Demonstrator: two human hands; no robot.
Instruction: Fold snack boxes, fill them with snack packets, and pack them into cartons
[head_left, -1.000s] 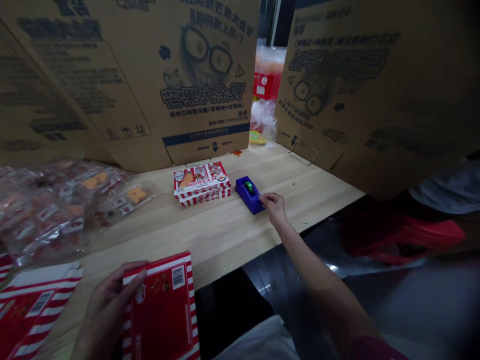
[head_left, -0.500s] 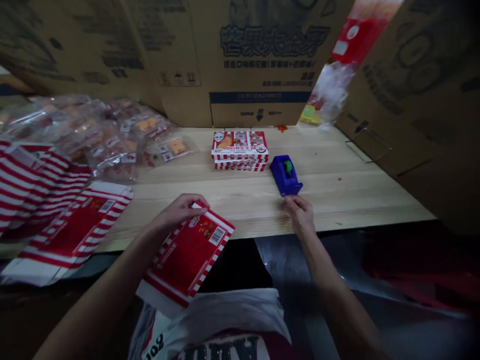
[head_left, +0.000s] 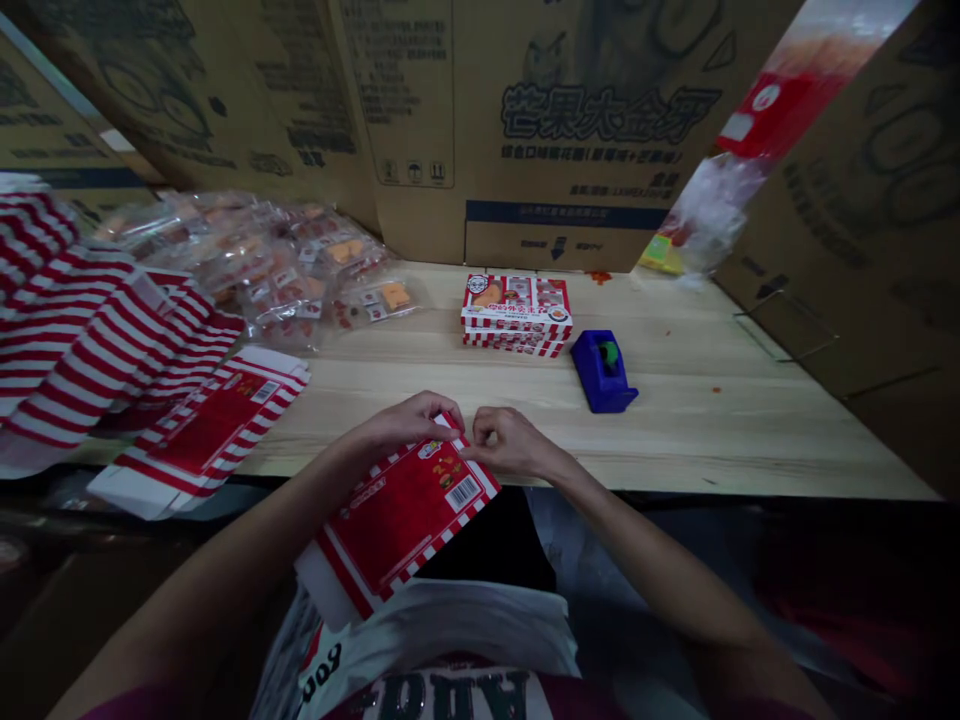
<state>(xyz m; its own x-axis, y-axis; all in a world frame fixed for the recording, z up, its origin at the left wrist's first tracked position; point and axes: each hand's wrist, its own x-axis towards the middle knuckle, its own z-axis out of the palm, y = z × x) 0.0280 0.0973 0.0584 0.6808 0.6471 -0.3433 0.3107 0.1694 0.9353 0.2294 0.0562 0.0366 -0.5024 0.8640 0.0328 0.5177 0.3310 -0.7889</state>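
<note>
A flat red box with white stripes (head_left: 401, 510) tilts over the near edge of the wooden table (head_left: 675, 440), above my lap. My left hand (head_left: 405, 420) grips the box's far end with curled fingers. My right hand (head_left: 510, 442) is closed in a pinch against the same end, at the top right corner. A blue tape dispenser (head_left: 602, 371) stands on the table a little beyond my right hand. Two stacked filled red-and-white boxes (head_left: 516, 313) lie left of the dispenser.
Flat striped box blanks (head_left: 202, 430) pile up at the left edge. Several clear snack packets (head_left: 285, 265) lie heaped at the back left. Big cardboard cartons (head_left: 585, 130) wall off the back and right. A plastic bag (head_left: 712, 200) sits in the gap between them.
My right hand has come back from the tape dispenser to the end of the box. My left hand has kept hold of the box and brought it up to the table's near edge.
</note>
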